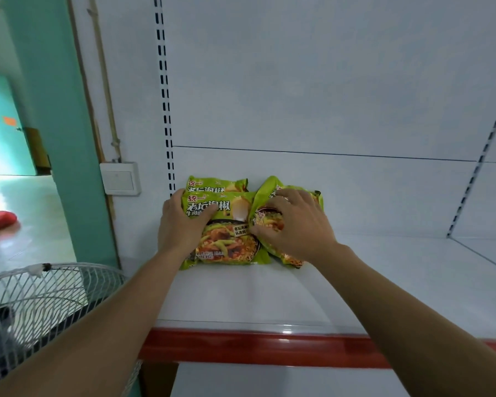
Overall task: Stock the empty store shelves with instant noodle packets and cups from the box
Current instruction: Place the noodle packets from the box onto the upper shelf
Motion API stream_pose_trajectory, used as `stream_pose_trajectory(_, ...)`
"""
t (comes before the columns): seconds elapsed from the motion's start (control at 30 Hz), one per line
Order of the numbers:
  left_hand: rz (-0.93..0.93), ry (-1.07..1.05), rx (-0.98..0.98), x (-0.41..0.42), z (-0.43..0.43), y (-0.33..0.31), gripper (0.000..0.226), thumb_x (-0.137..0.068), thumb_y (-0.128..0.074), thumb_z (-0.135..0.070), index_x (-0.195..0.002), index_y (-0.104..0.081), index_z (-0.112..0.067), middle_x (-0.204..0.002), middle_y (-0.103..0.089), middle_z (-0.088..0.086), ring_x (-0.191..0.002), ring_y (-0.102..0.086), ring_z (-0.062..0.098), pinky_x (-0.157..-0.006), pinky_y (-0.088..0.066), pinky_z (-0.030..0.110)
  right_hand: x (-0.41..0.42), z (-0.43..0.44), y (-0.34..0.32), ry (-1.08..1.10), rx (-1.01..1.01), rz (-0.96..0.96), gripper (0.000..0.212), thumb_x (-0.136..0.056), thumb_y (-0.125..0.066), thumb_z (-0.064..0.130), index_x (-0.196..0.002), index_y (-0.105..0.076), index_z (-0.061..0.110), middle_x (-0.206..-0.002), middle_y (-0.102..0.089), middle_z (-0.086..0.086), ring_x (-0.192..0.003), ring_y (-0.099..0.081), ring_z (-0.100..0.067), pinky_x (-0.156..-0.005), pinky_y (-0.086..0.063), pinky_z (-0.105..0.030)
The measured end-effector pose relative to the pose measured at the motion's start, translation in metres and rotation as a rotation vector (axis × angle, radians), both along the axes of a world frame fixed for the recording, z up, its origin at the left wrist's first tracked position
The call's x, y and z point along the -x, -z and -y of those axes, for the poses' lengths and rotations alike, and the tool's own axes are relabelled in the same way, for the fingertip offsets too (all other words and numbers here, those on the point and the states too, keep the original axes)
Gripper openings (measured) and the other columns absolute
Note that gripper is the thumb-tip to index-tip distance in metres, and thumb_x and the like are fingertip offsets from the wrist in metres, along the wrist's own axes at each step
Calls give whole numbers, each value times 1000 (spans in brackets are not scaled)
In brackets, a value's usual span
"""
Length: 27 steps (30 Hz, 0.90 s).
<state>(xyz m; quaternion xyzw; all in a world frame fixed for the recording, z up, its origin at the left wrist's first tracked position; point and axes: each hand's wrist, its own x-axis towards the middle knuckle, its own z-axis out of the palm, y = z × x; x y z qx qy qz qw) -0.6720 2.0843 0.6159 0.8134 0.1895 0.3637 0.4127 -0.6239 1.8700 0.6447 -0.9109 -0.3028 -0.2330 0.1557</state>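
Both arms reached out over the shelf. The left hand held the front packet; the right hand gripped the tilted packet. Three green packets showed.

light: soft, even | glare: doorway floor blown out | edges: wide-angle bend, slight blur
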Motion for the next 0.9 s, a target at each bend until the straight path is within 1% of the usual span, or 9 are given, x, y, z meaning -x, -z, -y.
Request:
stream_pose_trajectory(0.03,7,2,1,0,0,0,80,-83,-70,-54,-147,-37,-19,-141,-45,7,-125,-49,26,-94,-40,37,0,5,1,25,-51,-58,70,-80,-56,71,-136,-49,30,-149,-38,4,-139,-28,-22,-112,-29,-43)
stream_pose_trajectory(0.1,6,-2,-3,0,0,0,81,-84,-69,-55,-148,-36,-19,-143,-44,7,-127,-48,26,-95,-40,39,-4,15,5,111,-184,-181,81,-79,-59,71,-144,-39,28,-152,-33,2,-141,-26,-23,-109,-32,-44)
stream_pose_trajectory(0.17,-1,-19,-15,0,0,0,84,-84,-67,-57,-150,-33,-19,-146,-42,7,-130,-46,27,-100,-41,43,-9,26,11,182,-222,-291,90,-76,-59,75,-147,-33,27,-151,-35,0,-138,-31,-26,-106,-35,-47)
stream_pose_trajectory(0.27,3,-30,-28,0,0,0,82,-84,-67,-58,-150,-34,-21,-146,-42,6,-130,-47,27,-99,-41,43,-13,32,14,165,-260,-406,93,-73,-62,75,-148,-32,28,-145,-43,-4,-131,-42,-29,-104,-42,-48)
stream_pose_trajectory(0.37,17,-29,-40,-1,0,0,82,-84,-66,-58,-150,-34,-20,-145,-43,5,-128,-48,26,-99,-41,43,-14,38,6,146,-241,-343,90,-76,-69,64,-149,-32,26,-147,-43,-2,-133,-40,-27,-105,-41,-45)
stream_pose_trajectory(0.5,5,-51,-81,-3,-3,3,84,-85,-63,-61,-151,-32,-19,-146,-42,7,-131,-45,27,-101,-41,45,-20,51,3,118,-160,-203,79,-81,-73,42,-149,-34,26,-156,-29,3,-144,-21,-20,-109,-33,-41)
stream_pose_trajectory(0.63,-32,-104,-199,-6,-2,4,82,-85,-60,-62,-148,-36,-17,-146,-40,7,-132,-41,28,-103,-39,45,-29,53,9,108,-131,-234,79,-85,-69,40,-152,-29,28,-163,-13,4,-149,-9,-20,-115,-26,-43)
stream_pose_trajectory(0.77,-8,-120,-265,-4,2,2,76,-86,-60,-61,-145,-39,-18,-144,-42,6,-131,-40,26,-104,-36,44,-34,56,9,72,-223,-284,77,-83,-72,37,-150,-35,29,-162,-14,3,-149,-11,-20,-117,-24,-43)
stream_pose_trajectory(0.9,-5,-129,-361,0,10,0,68,-88,-63,-55,-143,-44,-19,-146,-44,4,-136,-35,25,-111,-29,45,-37,59,10,56,-342,-253,62,-86,-69,31,-144,-46,26,-159,-25,2,-146,-21,-21,-115,-28,-41)
